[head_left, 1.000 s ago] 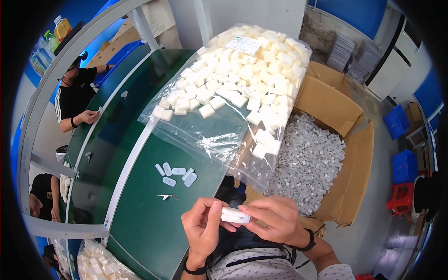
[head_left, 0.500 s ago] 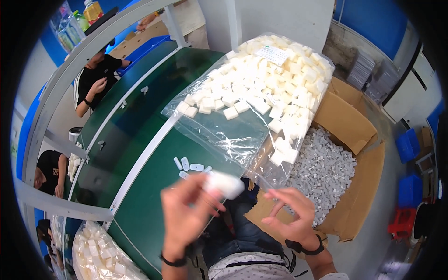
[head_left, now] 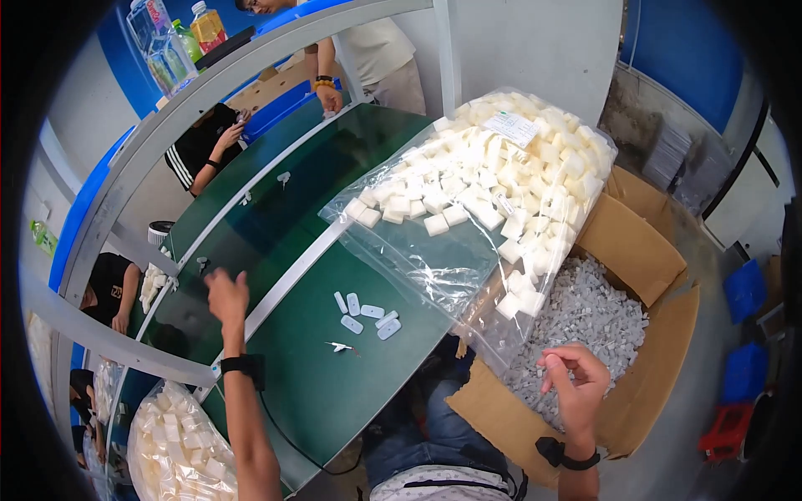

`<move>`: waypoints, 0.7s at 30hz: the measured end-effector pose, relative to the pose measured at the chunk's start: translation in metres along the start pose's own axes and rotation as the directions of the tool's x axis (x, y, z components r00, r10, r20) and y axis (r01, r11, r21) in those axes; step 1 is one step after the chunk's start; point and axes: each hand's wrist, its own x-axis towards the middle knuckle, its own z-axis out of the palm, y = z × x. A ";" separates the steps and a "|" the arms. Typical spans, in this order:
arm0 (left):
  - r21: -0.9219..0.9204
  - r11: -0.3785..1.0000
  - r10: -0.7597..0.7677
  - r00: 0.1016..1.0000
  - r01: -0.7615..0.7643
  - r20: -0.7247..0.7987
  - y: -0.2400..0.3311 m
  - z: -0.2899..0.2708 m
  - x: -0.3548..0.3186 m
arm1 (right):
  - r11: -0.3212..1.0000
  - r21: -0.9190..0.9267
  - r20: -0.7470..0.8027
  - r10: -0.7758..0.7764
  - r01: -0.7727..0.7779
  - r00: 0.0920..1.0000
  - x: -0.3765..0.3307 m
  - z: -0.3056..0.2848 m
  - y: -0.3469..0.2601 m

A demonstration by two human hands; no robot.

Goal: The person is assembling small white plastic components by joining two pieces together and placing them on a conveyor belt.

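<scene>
Over the dark belt on the left, my left hand (head_left: 227, 299) reaches out with fingers apart and nothing visible in them. Closest to it is a small white piece (head_left: 202, 264) on the belt. My right hand (head_left: 576, 380) is held above the open carton (head_left: 668, 367) of small grey parts (head_left: 576, 326). Its fingertips are pinched together, and anything between them is too small to make out. Several pale oblong pieces (head_left: 373, 311) lie on the green table (head_left: 288, 401), with a small white part (head_left: 338, 346) with thin ends beside them.
A large clear bag of cream-white foam blocks (head_left: 501, 167) lies across the table and carton. A second bag (head_left: 180, 438) sits at lower left. A metal rail (head_left: 292, 271) separates table and belt (head_left: 225, 242). Co-workers sit beyond the belt; another person's hand (head_left: 330, 98) is at its far end.
My left hand has swung left from the table edge to over the belt, and the white block it held is out of sight. My right hand's fingers have closed. A person has leaned in.
</scene>
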 end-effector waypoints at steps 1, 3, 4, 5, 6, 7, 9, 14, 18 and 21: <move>-0.155 0.959 0.252 0.964 -0.238 0.084 0.025 -0.010 -0.002 | 1.000 0.022 -0.023 0.004 -0.004 1.000 0.002 0.003 -0.002; -0.548 0.794 0.479 0.826 -0.264 0.297 0.068 -0.016 -0.010 | 0.999 0.024 0.004 -0.035 0.035 0.999 0.002 0.010 -0.009; -0.555 0.790 0.546 0.710 -0.260 0.445 0.104 -0.020 -0.020 | 0.998 -0.005 -0.005 -0.062 0.062 0.998 0.002 0.008 -0.010; -0.588 0.760 0.590 0.671 -0.275 0.448 0.122 -0.015 -0.027 | 0.997 -0.006 0.001 -0.070 0.070 0.998 0.000 0.008 -0.013; -0.570 0.714 0.663 0.653 -0.406 0.366 0.128 -0.004 -0.027 | 0.995 -0.029 0.026 -0.094 0.094 0.995 -0.002 0.009 -0.017; -0.517 0.744 0.642 0.667 -0.423 0.379 0.143 0.004 -0.033 | 0.991 -0.065 0.038 -0.112 0.114 0.993 -0.004 0.006 -0.019; -0.412 0.744 0.647 0.720 -0.526 0.249 0.154 0.020 -0.038 | 0.992 -0.070 0.030 -0.100 0.102 0.995 -0.010 0.001 -0.021; -0.399 0.701 0.703 0.664 -0.591 0.254 0.202 0.038 -0.052 | 0.996 -0.086 -0.100 -0.046 0.038 0.994 -0.020 -0.019 -0.026; -0.223 0.689 0.724 0.657 -0.689 0.208 0.207 0.071 -0.042 | 0.983 -0.135 -0.046 -0.135 0.127 0.990 -0.013 -0.031 -0.041; -0.169 0.678 0.735 0.662 -0.716 0.148 0.205 0.083 -0.027 | 0.954 -0.183 -0.064 -0.253 0.238 0.965 0.000 -0.044 -0.068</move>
